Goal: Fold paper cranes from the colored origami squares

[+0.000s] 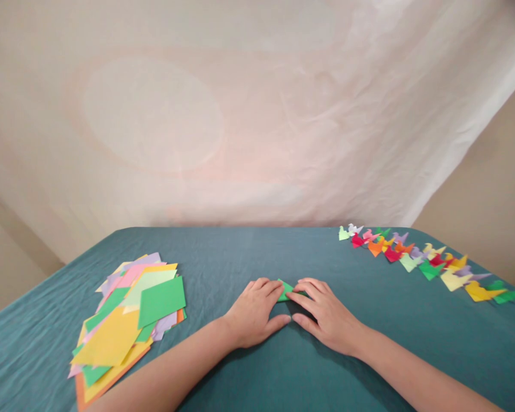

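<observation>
A small piece of folded green paper (285,290) lies on the cloth between my hands. My left hand (254,309) holds its left side down with the fingertips, thumb stretched out below it. From the other side, my right hand (324,315) has its fingers bent over the paper's right part, the index finger reaching onto the visible face. Both thumbs rest close together just below the paper. Much of the paper is hidden under the fingers, so its full folded shape cannot be made out.
A loose pile of coloured paper sheets (161,301) spreads over the left of the table (249,252), which has a dark teal cloth. Several folded paper birds (409,261) in many colours stand in rows at the right. A pale cloth (257,126) hangs behind.
</observation>
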The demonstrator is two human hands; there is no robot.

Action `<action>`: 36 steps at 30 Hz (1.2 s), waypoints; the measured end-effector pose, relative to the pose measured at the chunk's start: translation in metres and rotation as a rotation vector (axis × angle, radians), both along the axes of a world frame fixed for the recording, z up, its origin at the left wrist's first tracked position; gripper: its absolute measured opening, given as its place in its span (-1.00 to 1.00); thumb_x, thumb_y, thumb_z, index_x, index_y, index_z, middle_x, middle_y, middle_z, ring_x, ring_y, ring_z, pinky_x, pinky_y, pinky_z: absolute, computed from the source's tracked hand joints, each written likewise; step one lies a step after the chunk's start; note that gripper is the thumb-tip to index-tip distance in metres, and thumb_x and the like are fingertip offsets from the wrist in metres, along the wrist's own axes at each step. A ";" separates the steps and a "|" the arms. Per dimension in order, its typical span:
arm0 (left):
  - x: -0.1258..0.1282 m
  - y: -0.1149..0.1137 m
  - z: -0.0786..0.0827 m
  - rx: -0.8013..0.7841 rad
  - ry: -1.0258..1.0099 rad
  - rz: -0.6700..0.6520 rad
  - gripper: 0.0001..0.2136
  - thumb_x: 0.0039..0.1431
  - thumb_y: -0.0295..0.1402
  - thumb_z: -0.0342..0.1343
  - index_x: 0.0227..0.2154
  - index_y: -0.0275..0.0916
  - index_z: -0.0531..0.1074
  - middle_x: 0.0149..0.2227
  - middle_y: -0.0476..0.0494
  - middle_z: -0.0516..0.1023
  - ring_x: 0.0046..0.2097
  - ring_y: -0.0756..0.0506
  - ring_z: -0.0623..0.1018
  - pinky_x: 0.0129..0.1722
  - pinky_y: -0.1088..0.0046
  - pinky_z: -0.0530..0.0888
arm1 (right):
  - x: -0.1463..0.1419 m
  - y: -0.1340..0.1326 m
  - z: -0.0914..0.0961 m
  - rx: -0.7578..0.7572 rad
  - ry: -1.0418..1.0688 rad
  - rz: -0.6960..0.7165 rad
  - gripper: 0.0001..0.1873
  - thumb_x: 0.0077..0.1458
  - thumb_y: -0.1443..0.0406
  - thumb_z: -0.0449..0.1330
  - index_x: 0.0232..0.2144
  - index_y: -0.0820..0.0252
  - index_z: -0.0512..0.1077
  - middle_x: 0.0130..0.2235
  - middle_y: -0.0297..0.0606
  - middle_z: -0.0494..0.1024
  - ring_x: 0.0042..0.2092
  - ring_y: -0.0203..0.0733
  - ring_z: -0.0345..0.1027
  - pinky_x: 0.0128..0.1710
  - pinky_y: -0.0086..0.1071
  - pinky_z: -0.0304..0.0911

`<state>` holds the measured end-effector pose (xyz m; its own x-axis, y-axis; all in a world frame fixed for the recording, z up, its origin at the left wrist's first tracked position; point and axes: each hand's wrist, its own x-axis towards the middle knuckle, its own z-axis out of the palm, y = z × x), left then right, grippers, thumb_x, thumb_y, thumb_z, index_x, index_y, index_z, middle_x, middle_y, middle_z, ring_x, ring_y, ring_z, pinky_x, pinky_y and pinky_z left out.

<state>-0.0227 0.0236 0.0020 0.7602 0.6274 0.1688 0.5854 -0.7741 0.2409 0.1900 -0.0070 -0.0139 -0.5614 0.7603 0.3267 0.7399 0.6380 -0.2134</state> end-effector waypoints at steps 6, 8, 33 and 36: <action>-0.003 0.005 0.002 -0.035 -0.035 0.001 -0.59 0.21 -0.11 -0.10 0.08 -0.13 0.20 0.09 -0.12 0.28 0.08 -0.21 0.23 0.07 0.15 0.19 | -0.003 0.001 0.002 -0.004 -0.037 0.006 -0.56 0.16 0.14 0.02 0.06 0.17 0.24 -0.01 -0.10 0.34 0.06 -0.01 0.08 0.05 -0.07 0.06; -0.003 0.006 0.002 -0.040 -0.038 0.000 -0.60 0.21 -0.12 -0.09 0.08 -0.12 0.21 0.08 -0.11 0.29 0.07 -0.21 0.23 0.07 0.15 0.19 | -0.004 0.001 0.003 -0.008 -0.045 0.007 -0.55 0.16 0.13 0.02 0.06 0.15 0.24 -0.01 -0.10 0.34 0.06 -0.01 0.08 0.05 -0.07 0.06; -0.001 0.004 0.004 0.002 0.008 0.006 -0.59 0.21 -0.10 -0.10 0.08 -0.11 0.21 0.08 -0.10 0.30 0.08 -0.19 0.22 0.09 0.18 0.15 | -0.005 0.001 0.008 -0.038 -0.052 -0.009 -0.56 0.12 0.07 0.05 0.03 0.05 0.31 -0.04 -0.13 0.35 0.04 0.03 0.09 0.05 -0.02 -0.01; -0.002 0.004 0.004 0.013 0.017 0.004 -0.57 0.21 -0.09 -0.10 0.09 -0.12 0.20 0.08 -0.10 0.30 0.09 -0.20 0.22 0.09 0.17 0.14 | -0.003 0.000 0.008 -0.037 -0.057 -0.006 -0.57 0.12 0.07 0.05 0.02 0.01 0.32 -0.04 -0.14 0.35 0.06 0.04 0.08 0.06 0.01 -0.02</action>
<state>-0.0242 0.0278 0.0055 0.7604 0.6284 0.1639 0.5925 -0.7746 0.2210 0.1872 -0.0069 -0.0056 -0.5737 0.7748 0.2658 0.7554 0.6259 -0.1939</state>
